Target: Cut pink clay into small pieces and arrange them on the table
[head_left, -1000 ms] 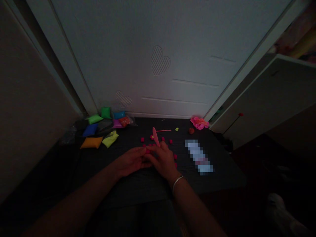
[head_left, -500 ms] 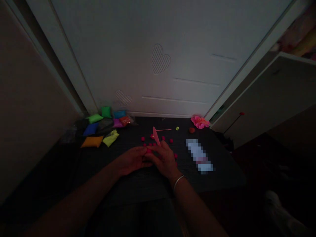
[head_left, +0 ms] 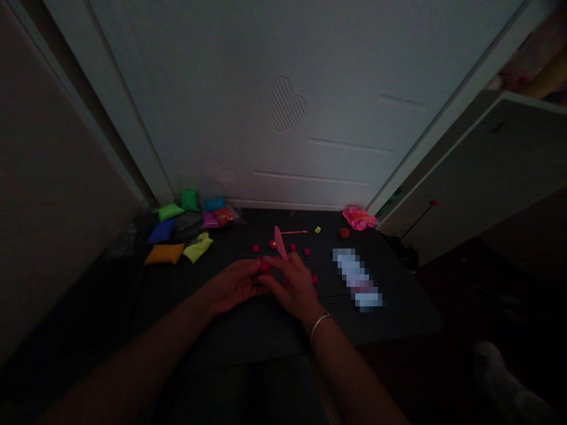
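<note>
Over the dark table, my left hand (head_left: 234,286) and my right hand (head_left: 296,284) meet at their fingertips. Between them sits a small pink clay lump (head_left: 264,267), pinched by the fingers of my left hand and touched by those of my right. A flat pink plastic clay knife (head_left: 280,242) sticks up from my right hand, its lower end hidden by the fingers. Several small pink clay pieces lie around the hands, among them one piece (head_left: 256,248) on the left and another piece (head_left: 306,252) on the right. The dim light blurs finger detail.
Packets of coloured clay, including an orange packet (head_left: 164,254) and a yellow packet (head_left: 198,247), lie at left. Behind the hands is a thin pink stick (head_left: 294,232). A pink flower-like piece (head_left: 359,218), a brown lump (head_left: 344,233) and a pixelated rectangle (head_left: 358,280) are at right.
The fingertips of both hands have parted slightly around the pink clay lump, which now shows more. The clay knife stays in my right hand, almost unmoved.
</note>
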Tool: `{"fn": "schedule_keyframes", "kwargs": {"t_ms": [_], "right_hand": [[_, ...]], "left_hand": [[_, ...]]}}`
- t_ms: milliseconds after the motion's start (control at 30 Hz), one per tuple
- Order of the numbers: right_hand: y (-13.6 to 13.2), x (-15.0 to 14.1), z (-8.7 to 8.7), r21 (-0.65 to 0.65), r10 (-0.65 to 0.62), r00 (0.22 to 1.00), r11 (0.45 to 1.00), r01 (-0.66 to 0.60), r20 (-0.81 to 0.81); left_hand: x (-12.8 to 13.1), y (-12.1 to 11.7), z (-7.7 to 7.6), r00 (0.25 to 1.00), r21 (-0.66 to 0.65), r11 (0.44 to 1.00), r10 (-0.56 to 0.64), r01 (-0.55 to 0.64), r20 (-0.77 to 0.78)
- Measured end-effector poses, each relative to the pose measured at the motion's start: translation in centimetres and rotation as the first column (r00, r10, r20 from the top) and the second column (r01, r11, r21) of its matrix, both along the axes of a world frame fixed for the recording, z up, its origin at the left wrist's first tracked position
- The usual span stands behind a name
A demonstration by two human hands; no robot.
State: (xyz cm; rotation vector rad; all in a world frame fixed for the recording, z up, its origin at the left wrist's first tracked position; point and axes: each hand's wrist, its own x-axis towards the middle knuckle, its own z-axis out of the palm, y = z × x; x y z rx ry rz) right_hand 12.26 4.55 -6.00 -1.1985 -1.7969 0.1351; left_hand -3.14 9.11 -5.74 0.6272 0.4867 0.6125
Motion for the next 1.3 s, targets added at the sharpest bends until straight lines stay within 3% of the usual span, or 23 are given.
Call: {"fn": "schedule_keyframes", "kwargs": {"t_ms": [200, 433, 733, 933, 1100, 1300], "right_hand": [[0.1, 0.0, -0.1, -0.005, -0.031, 0.999, 0.999, 0.032, 0.017], [0.1, -0.1, -0.2, -0.020, -0.048, 0.996, 0.999, 0.050, 0.077], [0.3, 0.0, -0.2, -0.074, -0.014, 0.993, 0.997, 0.022, 0.114], [0.3, -0.1, -0.1, -0.081, -0.003, 0.997, 0.997, 0.009, 0.081], [0.3, -0.1, 0.0, -0.114, 0.015, 0.998, 0.993, -0.009, 0.057], [0.3, -0.1, 0.0, -0.119, 0.027, 0.999, 0.993, -0.024, 0.029]], "left_hand": [[0.2, 0.0, 0.1, 0.997, 0.064, 0.998, 0.003, 0.002, -0.081], [0.3, 0.2, 0.6, 0.966, 0.212, 0.977, 0.091, -0.038, -0.244], [0.0, 0.4, 0.6, 0.916, 0.246, 0.969, 0.114, -0.018, -0.384], [-0.2, 0.4, 1.0, 0.934, 0.200, 0.979, 0.092, -0.023, -0.345], [-0.1, 0.4, 1.0, 0.900, 0.274, 0.961, 0.098, 0.025, -0.426], [-0.1, 0.4, 1.0, 0.910, 0.249, 0.968, 0.120, -0.019, -0.398]]}}
